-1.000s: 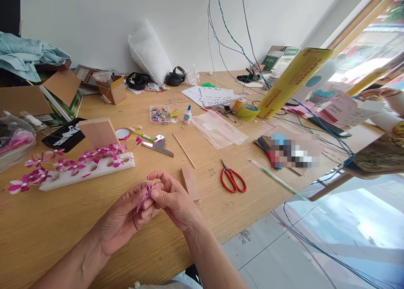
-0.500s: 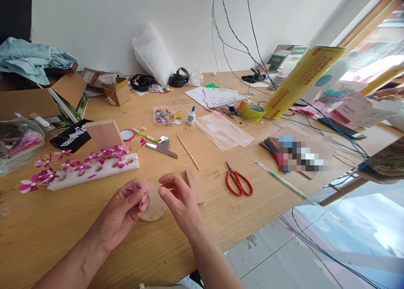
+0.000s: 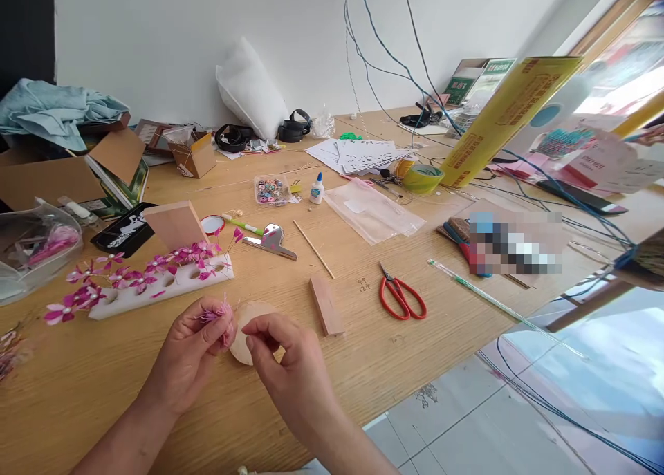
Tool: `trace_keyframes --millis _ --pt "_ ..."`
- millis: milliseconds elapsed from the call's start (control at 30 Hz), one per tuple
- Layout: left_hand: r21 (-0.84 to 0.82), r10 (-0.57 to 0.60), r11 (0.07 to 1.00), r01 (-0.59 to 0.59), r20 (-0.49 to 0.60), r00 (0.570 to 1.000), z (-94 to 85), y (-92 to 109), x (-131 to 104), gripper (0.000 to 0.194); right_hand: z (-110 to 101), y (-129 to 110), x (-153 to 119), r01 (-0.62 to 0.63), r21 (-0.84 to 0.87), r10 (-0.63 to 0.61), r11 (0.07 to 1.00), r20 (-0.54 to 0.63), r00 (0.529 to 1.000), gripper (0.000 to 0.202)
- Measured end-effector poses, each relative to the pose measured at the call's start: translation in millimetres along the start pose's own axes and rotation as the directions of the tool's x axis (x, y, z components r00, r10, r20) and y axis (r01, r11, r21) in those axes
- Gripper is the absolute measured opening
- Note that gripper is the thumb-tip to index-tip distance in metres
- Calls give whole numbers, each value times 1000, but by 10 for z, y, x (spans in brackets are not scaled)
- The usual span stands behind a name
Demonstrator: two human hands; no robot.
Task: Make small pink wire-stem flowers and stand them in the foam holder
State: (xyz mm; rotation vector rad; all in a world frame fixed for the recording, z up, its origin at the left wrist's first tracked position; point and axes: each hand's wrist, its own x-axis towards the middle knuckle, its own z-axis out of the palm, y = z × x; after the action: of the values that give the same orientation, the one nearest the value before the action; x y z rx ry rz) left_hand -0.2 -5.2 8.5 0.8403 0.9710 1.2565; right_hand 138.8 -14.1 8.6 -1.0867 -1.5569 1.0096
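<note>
My left hand (image 3: pixel 189 350) is closed round a bunch of thin pink strands (image 3: pixel 224 314), whose ends stick up past the fingers. Just to its right, my right hand (image 3: pixel 288 361) has thumb and forefinger pinched together; whatever is between the tips is too small to make out. Under and behind both hands lies a pale round wooden disc (image 3: pixel 254 310), partly covered by my right hand. Pink wire-stemmed flowers (image 3: pixel 140 280) stand in and around a white foam block (image 3: pixel 150 299) beyond my left hand.
Red-handled scissors (image 3: pixel 402 299) and a wooden block (image 3: pixel 326 305) lie to the right. Farther back are a thin stick (image 3: pixel 314 248), a metal clip (image 3: pixel 272 241), a glue bottle (image 3: pixel 316 189), a bead box (image 3: pixel 272 190) and a plastic bag (image 3: pixel 371 209). Blue cables (image 3: pixel 384 57) hang down.
My right hand has come down and left, closing from a loose curl to a pinch beside the pink strands. My left hand keeps its hold. The view has shifted slightly.
</note>
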Motion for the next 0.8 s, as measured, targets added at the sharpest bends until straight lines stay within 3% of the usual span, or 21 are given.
trace_keyframes --millis 200,267,433,600,800 --pt "-253 -155 949 189 149 977 -31 -66 -19 21 -63 3 -18 252 -285 -273 925 -37 961 25" --pt "-281 -199 928 246 185 962 -33 -85 -21 22 -84 24 -16 318 -315 -329 894 19 944 26" --pt "-259 -242 922 288 197 950 -21 -97 -5 23 -145 59 17 373 -288 -327 882 197 924 21" --pt "-240 -224 937 255 149 963 -5 -101 13 22 -132 68 16 381 -385 -333 841 187 924 22" --pt "-168 -169 968 187 116 979 -29 -123 6 14 -89 70 -5 220 -365 -171 905 160 972 19"
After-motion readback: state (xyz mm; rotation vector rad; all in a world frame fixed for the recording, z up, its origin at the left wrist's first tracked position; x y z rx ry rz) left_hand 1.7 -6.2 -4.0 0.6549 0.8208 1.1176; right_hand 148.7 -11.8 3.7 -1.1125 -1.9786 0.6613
